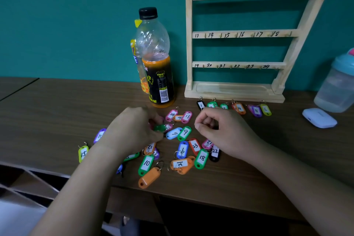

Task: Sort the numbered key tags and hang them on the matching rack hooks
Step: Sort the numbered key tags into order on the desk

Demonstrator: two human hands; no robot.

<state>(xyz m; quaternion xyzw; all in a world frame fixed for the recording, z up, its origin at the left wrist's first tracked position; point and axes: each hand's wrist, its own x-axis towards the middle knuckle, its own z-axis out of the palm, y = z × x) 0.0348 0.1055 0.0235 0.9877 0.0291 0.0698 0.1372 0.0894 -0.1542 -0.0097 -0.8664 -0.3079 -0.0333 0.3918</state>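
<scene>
A wooden rack with hooks numbered 7 to 24 leans on the teal wall; no tag hangs on the hooks in view. Tags 1 to 6 lie in a row along the rack's base. Several coloured numbered tags are scattered on the brown table between my hands. My left hand is over the pile, its fingers curled round a green tag. My right hand hovers beside the pile with fingers curled, holding nothing I can see.
An orange drink bottle stands just left of the rack. A clear shaker bottle and a white case sit at the far right. Tags 15 and a purple one lie left of my arm.
</scene>
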